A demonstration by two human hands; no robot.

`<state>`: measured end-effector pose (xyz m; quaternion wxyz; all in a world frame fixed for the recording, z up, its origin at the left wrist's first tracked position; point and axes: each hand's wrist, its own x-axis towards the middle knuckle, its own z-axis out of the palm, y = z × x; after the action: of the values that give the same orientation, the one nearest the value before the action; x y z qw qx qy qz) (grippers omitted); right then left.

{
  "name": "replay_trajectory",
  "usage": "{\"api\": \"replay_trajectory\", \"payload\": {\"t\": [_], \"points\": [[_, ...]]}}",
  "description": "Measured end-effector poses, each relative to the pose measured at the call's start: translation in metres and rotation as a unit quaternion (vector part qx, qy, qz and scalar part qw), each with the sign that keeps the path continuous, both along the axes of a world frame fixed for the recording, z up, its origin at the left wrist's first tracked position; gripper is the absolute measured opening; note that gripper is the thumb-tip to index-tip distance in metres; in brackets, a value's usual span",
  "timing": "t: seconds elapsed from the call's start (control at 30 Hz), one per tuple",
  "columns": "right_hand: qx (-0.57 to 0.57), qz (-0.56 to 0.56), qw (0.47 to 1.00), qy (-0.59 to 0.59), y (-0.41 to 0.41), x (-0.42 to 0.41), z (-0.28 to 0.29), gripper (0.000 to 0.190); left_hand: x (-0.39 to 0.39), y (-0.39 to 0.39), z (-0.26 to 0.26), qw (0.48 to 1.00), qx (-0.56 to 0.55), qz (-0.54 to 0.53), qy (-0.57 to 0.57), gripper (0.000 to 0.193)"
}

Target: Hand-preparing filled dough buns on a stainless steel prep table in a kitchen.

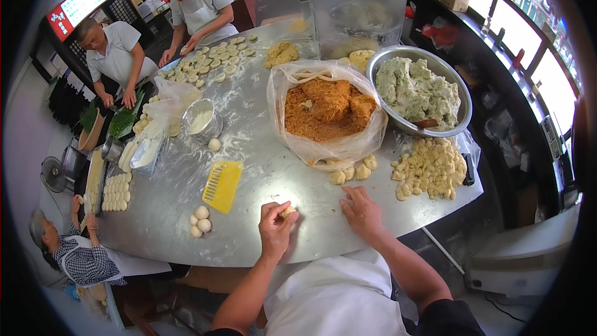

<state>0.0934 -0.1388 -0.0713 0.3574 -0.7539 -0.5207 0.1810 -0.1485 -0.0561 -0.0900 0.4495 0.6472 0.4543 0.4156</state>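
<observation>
My left hand (275,231) pinches a small piece of pale yellow dough (287,212) between thumb and fingers, just above the steel table. To the right, my right hand (363,212) has its fingers apart with nothing visible in them. Its fingertips point at several yellow dough lumps (350,174) beside a clear plastic bag (326,161). That bag stands folded open around a crumbly orange-brown filling (329,107). Left of my left hand, several smooth white dough balls (200,221) sit in a cluster. A yellow slotted plastic scraper (224,186) lies behind them.
Right of the bag stands a steel bowl (466,102) of pale green-white mixture; small dough pieces (431,168) are heaped before it. A metal container (203,126) of white powder stands left. Two co-workers (200,9) (116,51) work at the far left, another person (79,247) at the near left.
</observation>
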Motion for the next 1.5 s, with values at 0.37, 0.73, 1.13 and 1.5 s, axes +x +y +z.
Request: {"api": "replay_trajectory", "payload": {"t": [0.37,0.73,1.13,1.5], "points": [[0.074,-0.102,0.942,-0.312,0.007,0.104,0.014,0.029,-0.039,-0.027,0.000,0.889,-0.315,-0.088,-0.322,0.037],[0.082,-0.138,0.985,0.069,0.006,0.060,0.032,0.013,0.010,-0.045,0.031,0.873,-0.378,-0.120,-0.283,0.045],[0.118,0.194,0.972,0.057,-0.023,-0.036,0.050,0.063,0.033,-0.048,0.044,0.856,-0.423,-0.142,-0.260,0.046],[0.190,0.231,0.949,-0.101,-0.023,-0.023,-0.003,0.082,0.035,-0.049,0.046,0.780,-0.490,-0.180,-0.347,0.043]]}}
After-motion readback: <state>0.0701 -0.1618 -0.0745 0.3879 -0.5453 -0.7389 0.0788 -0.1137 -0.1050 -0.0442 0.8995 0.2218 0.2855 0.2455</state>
